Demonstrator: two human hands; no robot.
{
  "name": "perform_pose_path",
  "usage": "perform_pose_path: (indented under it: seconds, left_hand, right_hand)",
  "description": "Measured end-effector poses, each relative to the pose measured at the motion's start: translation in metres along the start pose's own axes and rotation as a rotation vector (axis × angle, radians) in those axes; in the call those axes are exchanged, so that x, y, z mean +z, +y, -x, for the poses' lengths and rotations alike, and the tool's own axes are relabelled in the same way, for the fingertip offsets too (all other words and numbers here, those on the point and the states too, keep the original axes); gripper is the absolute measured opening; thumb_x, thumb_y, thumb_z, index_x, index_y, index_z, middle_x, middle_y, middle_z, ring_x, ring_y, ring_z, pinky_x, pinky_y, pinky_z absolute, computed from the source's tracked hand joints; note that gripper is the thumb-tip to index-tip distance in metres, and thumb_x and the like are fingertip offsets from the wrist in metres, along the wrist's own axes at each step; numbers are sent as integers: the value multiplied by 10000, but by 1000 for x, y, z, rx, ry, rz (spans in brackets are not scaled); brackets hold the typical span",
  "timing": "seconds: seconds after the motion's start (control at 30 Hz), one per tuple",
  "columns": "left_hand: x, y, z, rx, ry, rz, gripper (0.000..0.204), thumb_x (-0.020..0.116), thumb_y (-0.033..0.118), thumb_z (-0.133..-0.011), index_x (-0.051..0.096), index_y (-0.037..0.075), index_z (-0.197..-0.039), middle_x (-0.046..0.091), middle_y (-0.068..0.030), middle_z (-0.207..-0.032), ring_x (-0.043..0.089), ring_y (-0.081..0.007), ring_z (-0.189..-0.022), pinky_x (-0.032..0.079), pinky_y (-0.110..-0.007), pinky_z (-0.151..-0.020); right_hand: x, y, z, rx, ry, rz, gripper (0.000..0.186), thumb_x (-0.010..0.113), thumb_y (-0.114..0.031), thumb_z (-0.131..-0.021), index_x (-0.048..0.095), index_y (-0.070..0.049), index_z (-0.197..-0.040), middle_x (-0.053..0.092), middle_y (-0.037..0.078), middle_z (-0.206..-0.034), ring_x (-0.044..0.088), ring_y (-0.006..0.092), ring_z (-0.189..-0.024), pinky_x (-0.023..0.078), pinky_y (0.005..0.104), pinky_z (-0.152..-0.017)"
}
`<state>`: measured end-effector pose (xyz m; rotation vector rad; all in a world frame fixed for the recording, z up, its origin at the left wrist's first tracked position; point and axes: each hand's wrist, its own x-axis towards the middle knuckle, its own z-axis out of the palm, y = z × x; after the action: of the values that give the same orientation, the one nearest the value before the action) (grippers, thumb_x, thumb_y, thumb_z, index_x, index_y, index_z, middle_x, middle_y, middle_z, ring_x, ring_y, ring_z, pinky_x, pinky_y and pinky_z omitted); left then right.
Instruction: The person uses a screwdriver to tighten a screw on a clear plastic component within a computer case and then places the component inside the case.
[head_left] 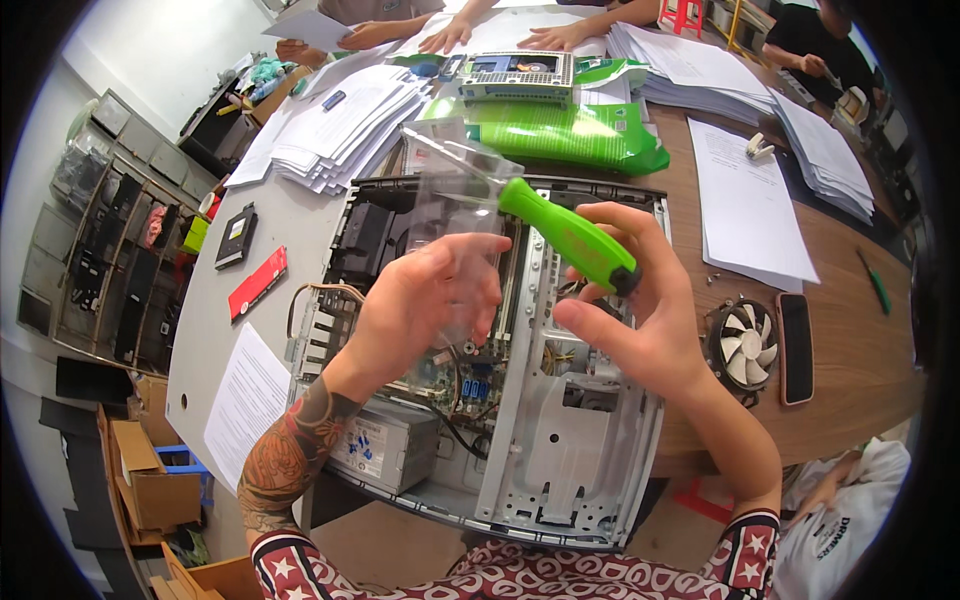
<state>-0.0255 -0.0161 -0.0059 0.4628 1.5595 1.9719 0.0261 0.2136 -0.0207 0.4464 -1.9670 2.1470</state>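
An open desktop computer case lies flat before me, its board and silver power supply showing. My left hand grips a clear plastic package above the case's left half. Above the metal drive frame, my right hand has its fingers behind and around the handle of a green screwdriver, thumb apart from it. The screwdriver points up and left, its shaft over the plastic.
Paper stacks, a green package and a small device lie behind the case. A fan and phone sit right; a red packet left. Other people's hands rest across the table.
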Motion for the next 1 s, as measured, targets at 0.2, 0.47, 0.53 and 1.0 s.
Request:
perform_pose_path:
  seconds: [0.2,0.47,0.53,1.0]
  left_hand:
    - [5,8,2,-26,-24,290,681,362,449,-955,371,-58,-1410,560,-121,-985,600,-226,-789,508,-400,-709]
    - [0,13,2,54,-22,487,725,362,468,-967,299,-82,-1435,566,-146,-998,624,-267,-774,529,-430,-690]
    - [-1,12,1,93,-22,516,736,362,485,-973,296,-86,-1433,569,-148,-994,631,-275,-786,537,-434,-723]
    - [10,-16,-9,357,-54,151,420,369,419,-1035,313,179,-1375,266,-209,-1536,345,-330,-1392,281,-498,-1141]
  right_hand:
    - [-3,3,1,52,-11,36,540,805,-196,-798,526,-46,-1235,568,71,-1068,571,138,-939,507,275,-732]
    - [-2,2,0,82,-1,76,378,754,-197,-850,580,-38,-1145,574,54,-1017,566,108,-910,500,266,-742]
    - [-3,4,1,83,1,84,363,751,-193,-854,584,-37,-1136,573,51,-1014,566,102,-903,500,263,-739]
    - [11,-10,-2,178,-324,299,727,753,-487,-799,518,42,-1238,579,184,-1094,618,267,-982,518,352,-797]
